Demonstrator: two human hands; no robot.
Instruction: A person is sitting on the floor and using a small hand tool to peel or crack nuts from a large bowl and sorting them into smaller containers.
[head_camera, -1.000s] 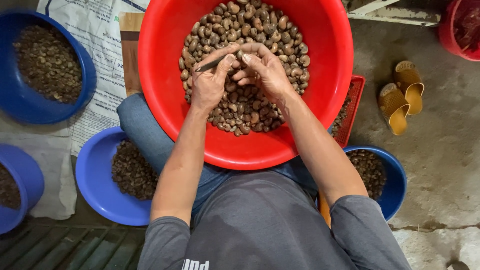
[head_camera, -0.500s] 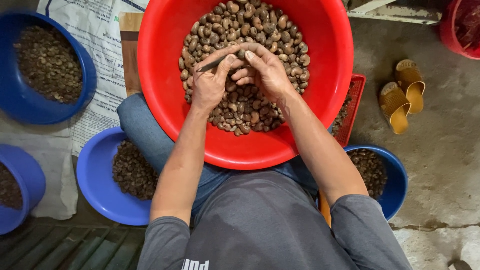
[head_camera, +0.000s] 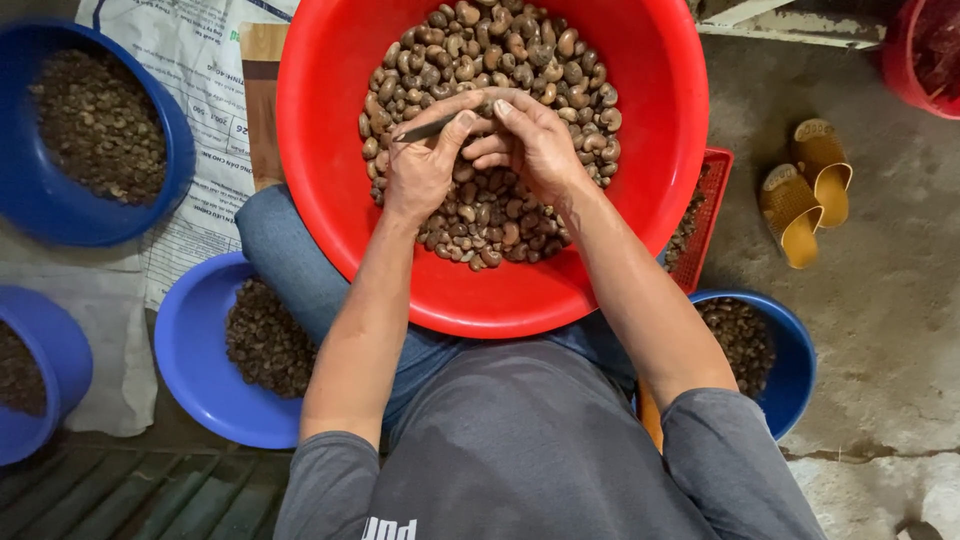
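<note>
Red round plastic basin (head_camera: 640, 250) sits on the person's lap, heaped with brown kidney-shaped nuts (head_camera: 520, 60). Both hands are over the heap, near its middle.

Thin dark metal pick (head_camera: 425, 129) is in the left hand (head_camera: 425, 165). Long axis runs roughly left-right across the basin, slightly tilted: the free end sticks out to the left past the knuckles, the other end runs right toward the fingertips and is covered there. Can't tell which end is the working tip.

Left hand: fingers curled around the pick, thumb laid along it, wrist straight, forearm coming up from lower left. Right hand (head_camera: 530, 140): fingers bent and pressed in against the left hand's fingertips, pinching something small between them. That item is hidden by the fingers; likely one nut, but not visible. Right forearm comes in from lower right, elbow bent outward.

Around: large blue plastic bowl of dark shell bits (head_camera: 60, 210) upper left, mid blue bowl (head_camera: 190, 350) beside the left knee, small blue bowl (head_camera: 45, 350) cut off at the left edge, another blue bowl (head_camera: 790, 370) by the right elbow, partly hidden by the arm. Red plastic crate (head_camera: 712, 200) mostly hidden behind the basin. Pair of yellow sandals (head_camera: 805, 190) on the concrete floor (head_camera: 900, 300) to the right.
</note>
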